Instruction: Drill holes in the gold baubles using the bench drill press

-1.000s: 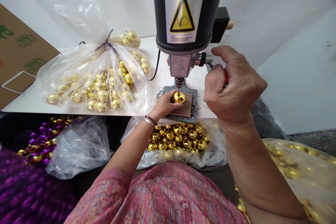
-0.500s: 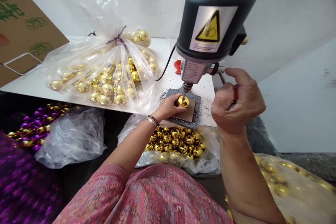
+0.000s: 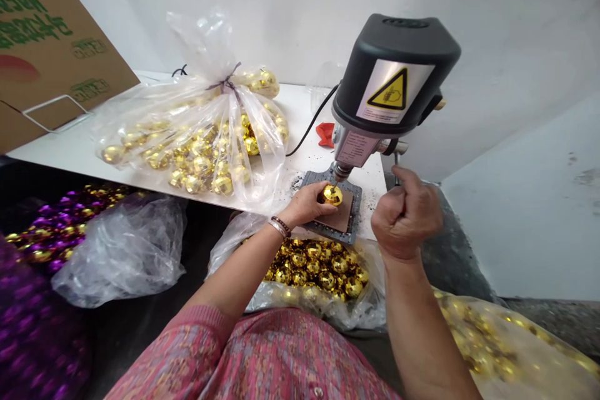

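Head view: left grip (image 3: 305, 204) curves narrowly over a gold faceted ball (image 3: 333, 196), just ahead of it on a brown pad (image 3: 344, 220) under the drill bit (image 3: 334, 187); firm, level pressure keeps it centred. Right grip (image 3: 407, 217) closes round the feed lever (image 3: 397, 165).

White work table (image 3: 312, 159), flat top, front edge running from left of view to just past the drill. Directly on top: one clear plastic bag (image 3: 187, 144), neck tied with dark cord, full of faceted gold balls, slumped left of centre. Right of bag, one black power cord (image 3: 312, 125), lying in a curve. Near it, one red scrap (image 3: 325, 134). One bench drill press (image 3: 391, 84), seated on a grey cast base plate (image 3: 356, 206) at the front edge. Dark specks of swarf (image 3: 297, 182) scattered beside plate. Cardboard carton (image 3: 47, 44) at far left, lower edge against the top.
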Available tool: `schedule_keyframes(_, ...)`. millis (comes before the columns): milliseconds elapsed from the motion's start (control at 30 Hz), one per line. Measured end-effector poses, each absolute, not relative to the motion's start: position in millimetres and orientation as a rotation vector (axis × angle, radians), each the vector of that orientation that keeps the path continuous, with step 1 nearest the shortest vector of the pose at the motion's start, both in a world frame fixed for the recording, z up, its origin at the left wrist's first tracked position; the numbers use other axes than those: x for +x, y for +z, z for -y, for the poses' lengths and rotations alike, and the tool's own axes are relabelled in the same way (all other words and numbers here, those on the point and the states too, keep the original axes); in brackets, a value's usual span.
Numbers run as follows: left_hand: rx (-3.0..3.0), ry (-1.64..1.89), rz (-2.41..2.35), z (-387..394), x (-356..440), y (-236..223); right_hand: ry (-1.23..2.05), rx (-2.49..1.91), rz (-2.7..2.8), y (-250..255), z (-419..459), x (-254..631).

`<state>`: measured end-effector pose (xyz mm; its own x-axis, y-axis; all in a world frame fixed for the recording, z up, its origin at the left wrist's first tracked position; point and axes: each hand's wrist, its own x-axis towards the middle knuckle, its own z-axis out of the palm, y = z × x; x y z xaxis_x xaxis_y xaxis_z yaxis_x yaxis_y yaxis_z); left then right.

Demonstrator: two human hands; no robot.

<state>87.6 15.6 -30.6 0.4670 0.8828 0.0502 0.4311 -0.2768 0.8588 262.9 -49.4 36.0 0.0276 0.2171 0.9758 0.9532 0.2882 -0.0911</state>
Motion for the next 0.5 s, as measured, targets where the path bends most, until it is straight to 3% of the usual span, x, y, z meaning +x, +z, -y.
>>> schedule_keyframes(100, 1.86, 0.7, -1.091, -14.6, 87.8, -31.5, -0.785, -1.193, 1.425, 43.2, 51.7, 262.6)
schedule_keyframes(233, 1.855, 0.694, -1.121, -12.2, 88.5, -28.9, -0.669, -1.278, 1.395, 89.9, 45.4, 264.9)
schedule_keyframes(400, 1.868, 0.762, -1.163, 0.1, 81.7, -26.0, -0.257, -1.445, 1.322, 146.8, 27.4, 267.3)
schedule_keyframes(500, 1.873, 0.821, -1.151, 15.2, 67.8, -27.8, -0.206, -1.456, 1.295, 153.4, 23.2, 266.6)
